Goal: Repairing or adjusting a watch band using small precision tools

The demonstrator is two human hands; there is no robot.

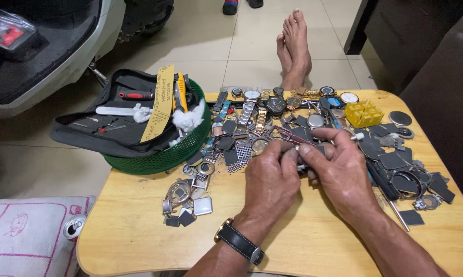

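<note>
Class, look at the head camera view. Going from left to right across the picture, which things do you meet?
Pink-patterned cushion → green basket holding a tool pouch → left hand → right hand → yellow block holder → round dark disc.

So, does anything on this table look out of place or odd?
Yes. The tool case lies open across the green basket, hanging over the table edge. Watch parts are scattered loosely. Both hands, left hand and right hand, hold a small part between them.
</note>
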